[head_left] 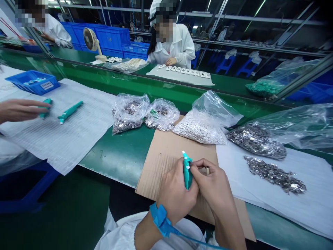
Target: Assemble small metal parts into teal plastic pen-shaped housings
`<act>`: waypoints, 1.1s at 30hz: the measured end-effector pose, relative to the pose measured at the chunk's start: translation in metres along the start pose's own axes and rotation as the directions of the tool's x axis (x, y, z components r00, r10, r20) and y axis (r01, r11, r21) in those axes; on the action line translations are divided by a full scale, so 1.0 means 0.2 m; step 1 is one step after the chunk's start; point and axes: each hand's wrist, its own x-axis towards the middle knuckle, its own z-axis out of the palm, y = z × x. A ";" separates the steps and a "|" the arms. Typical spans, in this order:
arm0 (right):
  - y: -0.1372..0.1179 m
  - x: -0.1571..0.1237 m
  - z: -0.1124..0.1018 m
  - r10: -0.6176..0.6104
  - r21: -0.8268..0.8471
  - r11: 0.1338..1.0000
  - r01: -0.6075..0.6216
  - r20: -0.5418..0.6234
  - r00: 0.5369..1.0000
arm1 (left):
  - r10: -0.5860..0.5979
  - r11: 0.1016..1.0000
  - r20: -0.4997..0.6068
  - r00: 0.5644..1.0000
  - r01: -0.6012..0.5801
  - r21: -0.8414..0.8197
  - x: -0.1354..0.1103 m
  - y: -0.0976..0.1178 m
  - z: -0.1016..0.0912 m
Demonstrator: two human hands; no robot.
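Your left hand is closed around a teal plastic pen-shaped device, its white tip pointing up and away from you, while the fingers of your right hand curl in and pinch its upper end. Both hands hover over a brown cardboard sheet lying on the green surface. A blue wrist strap circles your left wrist. Ahead of the cardboard sit clear plastic bags of small metal parts, and to your right a scattered pile of loose metal pieces lies on a white sheet. To your left, a co-worker's hand is on a teal device, with another teal device lying just beside it on white padding, near a blue tray.
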 end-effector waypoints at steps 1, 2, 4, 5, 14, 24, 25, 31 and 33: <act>0.00 0.00 0.00 -0.007 -0.017 1.000 0.006 -0.015 1.000 | -0.002 1.000 -0.002 1.000 0.002 0.010 0.00 0.00 0.00; 0.00 0.00 0.01 -0.013 -0.029 0.999 0.012 -0.024 1.000 | -0.004 1.000 -0.005 1.000 0.004 0.021 0.00 0.00 0.01; 0.00 0.00 0.01 -0.015 -0.037 0.999 0.014 -0.041 0.999 | -0.014 0.999 -0.011 1.000 0.014 0.038 0.00 0.00 0.01; -0.01 0.00 0.02 -0.010 -0.037 0.999 0.009 -0.046 0.999 | -0.018 0.999 -0.015 1.000 0.019 0.041 0.00 0.00 0.01; -0.05 -0.03 0.07 0.040 0.050 0.998 -0.037 -0.077 0.996 | -0.021 1.000 -0.077 0.997 0.020 -0.018 0.01 0.00 0.00; -0.07 -0.06 0.05 0.026 0.167 0.986 -0.015 -0.065 0.998 | -0.021 0.999 -0.121 0.992 0.026 0.039 0.02 0.00 -0.02; -0.07 -0.06 0.05 0.031 0.175 0.984 -0.020 -0.065 0.997 | -0.016 0.999 -0.120 0.993 0.022 0.046 0.02 0.00 -0.02; -0.05 -0.06 0.04 0.068 0.175 0.983 -0.058 -0.052 0.996 | -0.011 0.997 -0.094 0.995 0.019 0.077 0.00 0.01 -0.03; -0.05 -0.05 0.03 0.067 0.216 0.975 -0.059 -0.028 0.997 | -0.004 0.997 -0.085 0.996 0.011 0.082 0.00 0.01 -0.03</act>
